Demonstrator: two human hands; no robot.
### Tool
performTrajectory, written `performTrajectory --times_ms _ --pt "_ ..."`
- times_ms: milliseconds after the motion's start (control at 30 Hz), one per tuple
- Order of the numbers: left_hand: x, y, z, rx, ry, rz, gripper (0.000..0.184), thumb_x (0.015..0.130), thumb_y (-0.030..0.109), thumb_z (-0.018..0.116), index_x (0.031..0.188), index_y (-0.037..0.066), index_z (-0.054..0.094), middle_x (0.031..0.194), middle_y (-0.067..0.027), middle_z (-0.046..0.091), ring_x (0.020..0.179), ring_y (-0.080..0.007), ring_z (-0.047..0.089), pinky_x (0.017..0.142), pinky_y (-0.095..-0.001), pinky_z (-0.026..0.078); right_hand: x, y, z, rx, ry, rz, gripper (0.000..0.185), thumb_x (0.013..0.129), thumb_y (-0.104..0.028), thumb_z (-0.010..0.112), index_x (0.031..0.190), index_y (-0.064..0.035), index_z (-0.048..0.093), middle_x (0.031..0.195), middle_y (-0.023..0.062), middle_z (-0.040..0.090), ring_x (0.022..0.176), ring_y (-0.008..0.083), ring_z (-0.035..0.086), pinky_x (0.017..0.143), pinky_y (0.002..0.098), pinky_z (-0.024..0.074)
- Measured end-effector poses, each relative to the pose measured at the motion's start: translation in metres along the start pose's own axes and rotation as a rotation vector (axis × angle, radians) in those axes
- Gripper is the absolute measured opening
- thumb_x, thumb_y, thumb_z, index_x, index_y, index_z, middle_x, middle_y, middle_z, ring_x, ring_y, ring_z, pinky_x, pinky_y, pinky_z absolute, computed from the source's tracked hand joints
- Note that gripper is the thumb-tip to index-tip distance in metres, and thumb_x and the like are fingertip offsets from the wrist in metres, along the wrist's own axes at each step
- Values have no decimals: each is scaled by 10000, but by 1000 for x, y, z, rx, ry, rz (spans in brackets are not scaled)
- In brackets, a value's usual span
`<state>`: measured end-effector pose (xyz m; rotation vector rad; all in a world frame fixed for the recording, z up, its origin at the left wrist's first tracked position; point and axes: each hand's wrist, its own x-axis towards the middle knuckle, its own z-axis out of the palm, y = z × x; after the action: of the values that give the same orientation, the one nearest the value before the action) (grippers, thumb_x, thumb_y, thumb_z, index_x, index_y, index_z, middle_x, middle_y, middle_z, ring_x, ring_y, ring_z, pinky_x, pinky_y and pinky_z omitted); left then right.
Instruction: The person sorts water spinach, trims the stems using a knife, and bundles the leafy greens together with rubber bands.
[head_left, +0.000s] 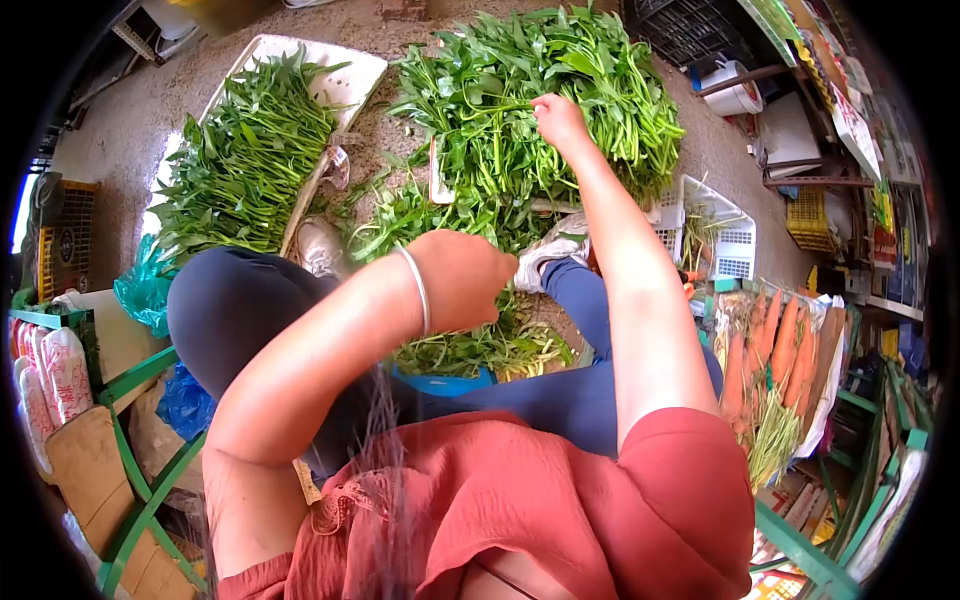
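Note:
My right hand (560, 122) reaches out over a large heap of water spinach (500, 70), its fingers pinched on a stem at the heap's near side. Closer to my body, my left hand (465, 280), with a bracelet at the wrist, is closed in the air above my lap. Whatever it may hold is hidden behind the fingers. Loose water spinach leaves (420, 225) lie on the ground beyond it. Below that hand, between my legs, are cut stems and leaves (490, 350), beside a blue container edge (445, 383).
A white foam tray (355, 85) carries a second pile of water spinach (245, 165) at left. White plastic baskets (735, 235) stand at right, near bundled carrots (780, 345). Green metal frames (140, 375) flank me on both sides. A white bucket (730, 92) stands farther back.

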<state>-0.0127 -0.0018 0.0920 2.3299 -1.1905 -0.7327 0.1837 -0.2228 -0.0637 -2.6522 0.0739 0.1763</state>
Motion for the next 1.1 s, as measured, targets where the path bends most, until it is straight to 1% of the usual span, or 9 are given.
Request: performTrajectory --times_ms 100,233,300,367,433,567,667,800,1100 --pt "15 -35 16 151 -175 -333 315 681 210 623 918 34 511 812 -134 590 792 -299 582 701 -377 462 10 -10 17 -227 -99 87 385 801 -78 410 1136 -245 498 1120 80 534 996 274 528 834 365 428" --pt "18 -73 31 348 -214 -382 350 677 216 635 951 39 510 838 -144 586 818 -296 579 715 -393 455 27 -1 37 -376 -38 -15 329 807 -97 421 1105 -202 509 1060 91 551 985 279 525 836 377 422" --pt "19 -84 33 67 -194 -357 362 679 190 624 988 46 504 874 -144 579 842 -291 573 729 -398 447 35 12 44 -438 45 -157 228 818 -110 428 1012 -138 544 955 97 570 913 272 543 806 374 428" --pt "16 -92 37 59 -190 -368 366 678 181 610 1002 50 501 878 -138 575 846 -288 570 731 -399 443 46 3 35 -358 -129 17 174 819 -116 453 934 -134 583 940 90 575 860 250 551 768 351 441" --pt "11 -99 41 76 -169 -393 378 677 162 582 1030 57 495 887 -125 569 852 -281 564 736 -400 436 44 0 26 -268 -23 -108 133 796 -212 533 859 -137 623 910 65 588 816 238 563 726 367 450" --pt "9 -106 43 110 -94 -413 401 674 163 578 1050 62 480 884 -125 568 848 -276 563 724 -408 432 36 -3 10 -317 -188 -94 243 834 -161 481 1062 -132 560 1059 59 555 951 246 543 814 376 435" --pt "15 -103 48 105 -111 -395 413 667 165 585 1050 57 473 884 -137 566 846 -286 560 734 -407 432 40 13 24 -449 -181 -63 520 806 -209 522 1281 -163 314 1192 123 471 1052 277 485 859 394 408" --pt "23 -96 45 78 -135 -368 425 661 171 596 1048 50 469 888 -149 564 838 -301 559 736 -404 437 0 -26 18 -193 -116 -148 455 788 -227 555 1210 -113 428 1235 126 426 1106 252 448 939 360 353" --pt "54 -88 45 136 -191 -323 409 679 217 621 1024 54 473 883 -174 571 835 -320 568 732 -408 447 -32 -35 -88 -53 -8 -265 291 762 -298 556 1015 -160 595 937 104 609 866 237 582 777 348 457"
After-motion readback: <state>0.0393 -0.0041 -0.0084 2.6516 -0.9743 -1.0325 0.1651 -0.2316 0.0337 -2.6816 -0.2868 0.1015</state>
